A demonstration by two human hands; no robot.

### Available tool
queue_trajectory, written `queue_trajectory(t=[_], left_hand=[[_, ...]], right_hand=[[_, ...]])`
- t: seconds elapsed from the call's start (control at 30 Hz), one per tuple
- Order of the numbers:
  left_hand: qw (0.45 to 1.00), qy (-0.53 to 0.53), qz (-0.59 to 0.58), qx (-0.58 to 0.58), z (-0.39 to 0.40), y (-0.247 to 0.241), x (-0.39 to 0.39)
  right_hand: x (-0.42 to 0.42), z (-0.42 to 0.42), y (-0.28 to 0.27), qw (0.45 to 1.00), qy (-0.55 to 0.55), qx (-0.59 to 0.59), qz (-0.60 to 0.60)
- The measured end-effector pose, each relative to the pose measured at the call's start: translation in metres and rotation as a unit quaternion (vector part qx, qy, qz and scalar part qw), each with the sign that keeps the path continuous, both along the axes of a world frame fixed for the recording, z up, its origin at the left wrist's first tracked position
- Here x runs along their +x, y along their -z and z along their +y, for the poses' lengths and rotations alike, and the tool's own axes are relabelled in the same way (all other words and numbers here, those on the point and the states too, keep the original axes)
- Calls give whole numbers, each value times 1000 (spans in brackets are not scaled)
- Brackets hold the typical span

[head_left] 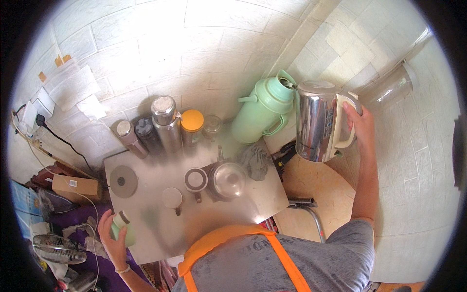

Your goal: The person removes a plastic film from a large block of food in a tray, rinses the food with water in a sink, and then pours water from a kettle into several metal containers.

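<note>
My right hand [355,118] grips the cream handle of a shiny metal electric kettle [315,124], raised at the right with its spout side against the mouth of a light green thermos flask [264,107]. The flask leans at the table's back right; its mouth has no stopper in it. At the table's left front edge, my left hand [113,233] is around a pale green stopper or small cup with a brown band [124,230]; which it is I cannot tell. The round kettle base [124,181] lies at the table's left.
On the table [153,233] stand a steel vacuum bottle [168,126], an orange-lidded jar [192,122], a glass pot [229,180], two lidded cups and a grey cloth [254,160]. A desk fan [60,249] and cardboard box [76,188] are at left.
</note>
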State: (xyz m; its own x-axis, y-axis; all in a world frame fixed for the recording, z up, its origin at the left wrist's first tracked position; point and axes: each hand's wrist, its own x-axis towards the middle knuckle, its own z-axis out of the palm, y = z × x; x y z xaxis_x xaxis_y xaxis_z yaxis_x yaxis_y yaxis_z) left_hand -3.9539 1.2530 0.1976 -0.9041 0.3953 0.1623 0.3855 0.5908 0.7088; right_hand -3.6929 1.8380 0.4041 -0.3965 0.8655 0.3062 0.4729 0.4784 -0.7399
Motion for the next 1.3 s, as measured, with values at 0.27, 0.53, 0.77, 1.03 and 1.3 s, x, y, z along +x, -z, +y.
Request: queue_trajectory(t=[0.27,0.53,0.77,1.03,1.3], left_hand=[[1000,-6,-9,10,-2,0,1],[1000,3,14,-3,-5,2,1],[1000,5,5,3,-7,5,1],[1000,-1,6,-11,-6,5,3],[1000,0,8,2,-6,7,4]], right_hand=[[-3,1,-8,1000,4,-4,-21],[-8,-4,-14,1000,4,-2,-30],[-11,-9,-22,998,7,8,-55],[-11,-3,-23,998,-7,2,-59],[-16,-4,-31,996,-7,12,-90]])
